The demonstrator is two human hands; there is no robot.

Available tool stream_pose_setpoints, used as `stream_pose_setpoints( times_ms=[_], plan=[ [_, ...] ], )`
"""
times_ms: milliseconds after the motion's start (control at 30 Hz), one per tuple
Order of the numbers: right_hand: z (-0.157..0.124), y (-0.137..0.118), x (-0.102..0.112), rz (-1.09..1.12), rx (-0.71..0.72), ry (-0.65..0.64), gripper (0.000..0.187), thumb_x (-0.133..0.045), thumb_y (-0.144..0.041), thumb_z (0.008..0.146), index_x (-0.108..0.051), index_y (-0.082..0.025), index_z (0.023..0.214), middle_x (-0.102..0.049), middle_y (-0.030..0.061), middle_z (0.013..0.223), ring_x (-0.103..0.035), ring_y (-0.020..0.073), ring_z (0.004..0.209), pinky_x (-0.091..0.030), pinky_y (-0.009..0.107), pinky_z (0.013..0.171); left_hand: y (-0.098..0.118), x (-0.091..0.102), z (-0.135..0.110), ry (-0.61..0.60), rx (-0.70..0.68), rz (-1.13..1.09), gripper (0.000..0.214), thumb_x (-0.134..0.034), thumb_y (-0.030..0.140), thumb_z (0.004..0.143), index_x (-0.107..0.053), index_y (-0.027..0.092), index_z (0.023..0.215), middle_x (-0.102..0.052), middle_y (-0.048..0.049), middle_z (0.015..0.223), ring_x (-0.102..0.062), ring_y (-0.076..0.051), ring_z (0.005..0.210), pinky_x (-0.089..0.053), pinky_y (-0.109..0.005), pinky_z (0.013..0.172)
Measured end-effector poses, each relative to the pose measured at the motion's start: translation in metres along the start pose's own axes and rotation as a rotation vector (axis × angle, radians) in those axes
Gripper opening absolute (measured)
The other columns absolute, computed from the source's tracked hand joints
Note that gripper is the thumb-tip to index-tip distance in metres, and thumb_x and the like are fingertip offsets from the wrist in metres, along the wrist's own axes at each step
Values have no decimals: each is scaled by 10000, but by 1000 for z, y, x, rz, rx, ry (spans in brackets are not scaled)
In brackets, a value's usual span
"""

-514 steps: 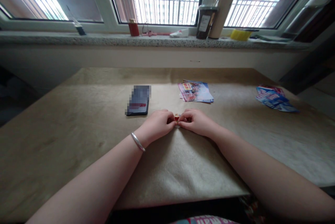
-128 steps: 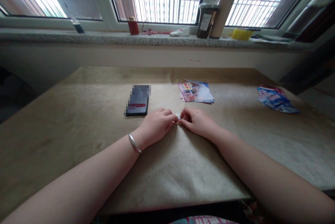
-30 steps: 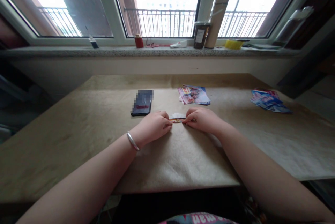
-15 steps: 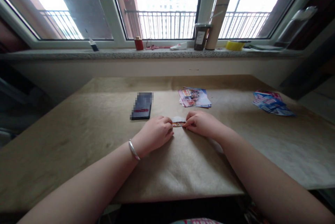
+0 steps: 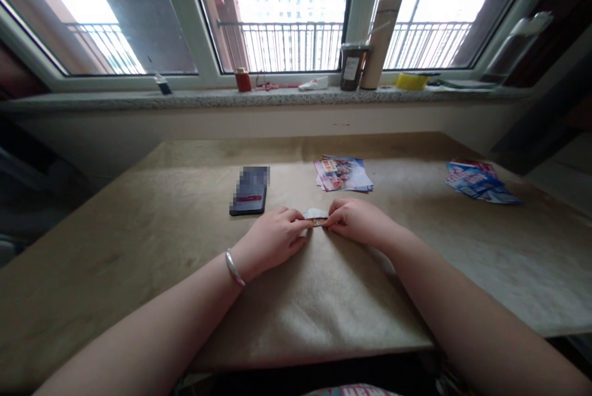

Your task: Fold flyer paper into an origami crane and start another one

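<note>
A small folded piece of paper (image 5: 317, 214), white on its far part with a colourful printed strip nearest me, lies on the table between my hands. My left hand (image 5: 279, 232) grips its left end, the index finger stretched along the printed strip. At the right end, my right hand (image 5: 356, 219) pinches the paper between thumb and fingers. Both hands rest low on the tabletop, and their fingers partly cover the paper's ends. A silver bangle (image 5: 234, 267) circles my left wrist.
A dark phone (image 5: 250, 191) lies beyond my left hand. Printed paper sheets (image 5: 345, 174) are piled behind the folded paper, and blue printed sheets (image 5: 481, 182) lie far right. The windowsill (image 5: 277, 97) carries a lidded cup (image 5: 352, 68), a cardboard tube (image 5: 382, 41) and yellow tape (image 5: 411, 81).
My left index finger has straightened and moved right along the printed strip. The right hand keeps its pinch, and the camera view has shifted slightly.
</note>
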State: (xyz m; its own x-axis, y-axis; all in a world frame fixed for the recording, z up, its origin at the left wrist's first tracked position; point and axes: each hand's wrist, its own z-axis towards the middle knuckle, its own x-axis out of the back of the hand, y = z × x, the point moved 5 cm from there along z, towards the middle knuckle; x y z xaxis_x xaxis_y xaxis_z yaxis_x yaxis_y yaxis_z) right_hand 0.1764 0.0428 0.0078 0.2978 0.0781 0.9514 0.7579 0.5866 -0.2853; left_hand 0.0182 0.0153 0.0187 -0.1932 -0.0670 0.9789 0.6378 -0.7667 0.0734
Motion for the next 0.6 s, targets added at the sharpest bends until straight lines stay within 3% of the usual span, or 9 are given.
stream_pose_setpoints(
  times_ms=[600],
  plan=[
    [1,-1,5,-70,45,40,171,-588,-237,798,-749,-275,839,-694,1,891,-610,150,773,-398,251,667,-10,-1,7,9,62,-64,220,-524,257,869,-685,223,1016,-627,-59,975,-547,-196,938,-474,-339,849]
  ],
)
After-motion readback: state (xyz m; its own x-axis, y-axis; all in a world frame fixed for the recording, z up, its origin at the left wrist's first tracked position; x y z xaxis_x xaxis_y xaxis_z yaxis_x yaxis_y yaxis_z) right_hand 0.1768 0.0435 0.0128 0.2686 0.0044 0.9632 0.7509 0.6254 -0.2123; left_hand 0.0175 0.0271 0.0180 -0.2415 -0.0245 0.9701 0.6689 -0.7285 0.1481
